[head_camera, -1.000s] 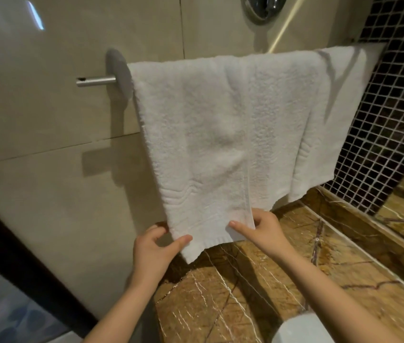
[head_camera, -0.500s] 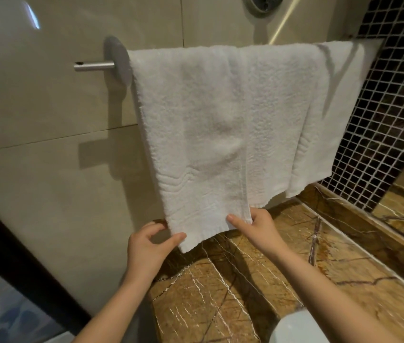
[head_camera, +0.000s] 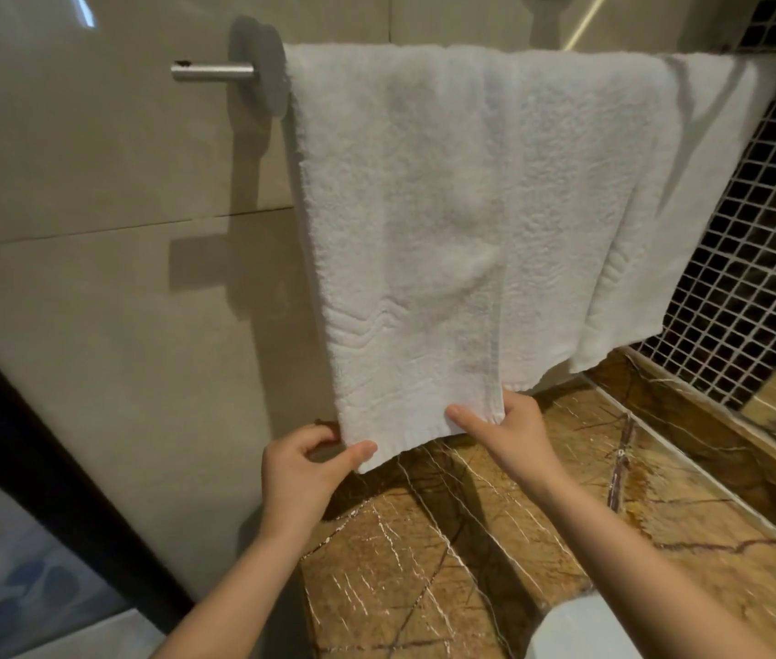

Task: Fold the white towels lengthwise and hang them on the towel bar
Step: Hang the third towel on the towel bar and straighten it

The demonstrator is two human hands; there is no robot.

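A folded white towel (head_camera: 424, 221) hangs over the metal towel bar (head_camera: 215, 71), whose bare left end sticks out past a round wall mount. A second white towel (head_camera: 690, 206) hangs on the same bar to its right, partly behind the first. My left hand (head_camera: 303, 473) pinches the bottom left corner of the front towel between thumb and fingers. At the bottom right corner, my right hand (head_camera: 512, 435) pinches the hem with its thumb laid across the front.
A brown marble counter (head_camera: 448, 563) runs below the towels, with a raised marble ledge (head_camera: 709, 444) along the back. A dark mosaic tile wall (head_camera: 766, 287) stands at the right. A white basin edge (head_camera: 581, 630) shows at the bottom. Beige wall tiles fill the left.
Both hands keep hold of the towel's bottom corners. The view has shifted slightly, so the bar sits higher in the frame; the towel's lower edge is a little higher.
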